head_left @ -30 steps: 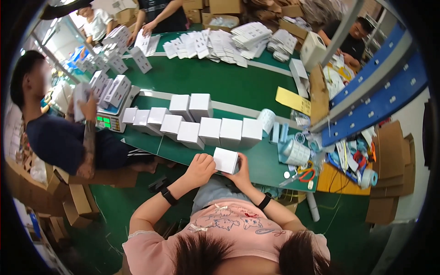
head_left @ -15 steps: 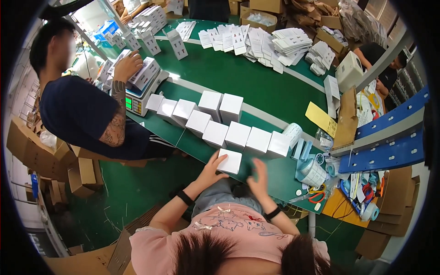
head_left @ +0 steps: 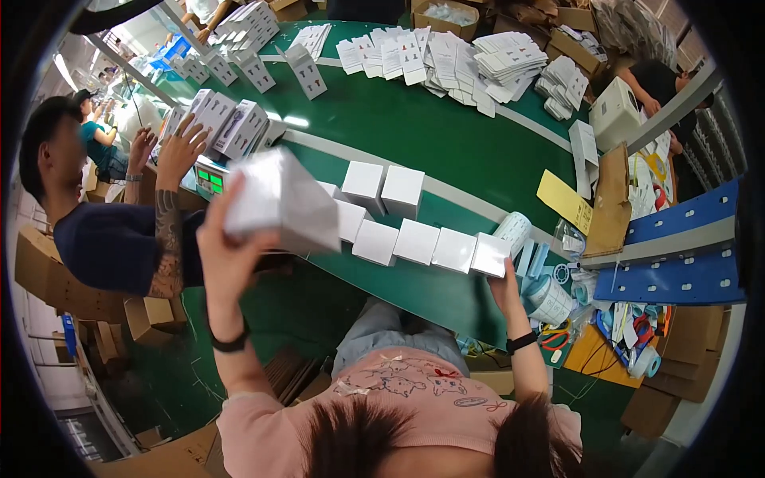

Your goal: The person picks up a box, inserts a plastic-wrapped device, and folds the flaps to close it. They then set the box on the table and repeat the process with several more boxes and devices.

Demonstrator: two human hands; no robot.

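Note:
My left hand [head_left: 223,255] is raised close to the camera and grips a white box [head_left: 280,199], which looks blurred. My right hand [head_left: 504,279] rests at the near edge of the green table [head_left: 446,135], touching the rightmost white box [head_left: 489,255] of a row of white boxes [head_left: 414,241]. Two more white boxes [head_left: 384,187] stand behind that row. Both wrists wear dark bands.
A person in a dark shirt [head_left: 111,239] sits at the left, one hand on a stack of packaged boxes [head_left: 227,123] over a scale [head_left: 209,177]. Flat cartons [head_left: 446,56] lie at the back. Label rolls [head_left: 542,291], scissors and a blue rack [head_left: 677,255] are on the right.
My left hand has lifted the white box from the table edge up toward the camera. My right hand has let go of it and reached right to the row's end.

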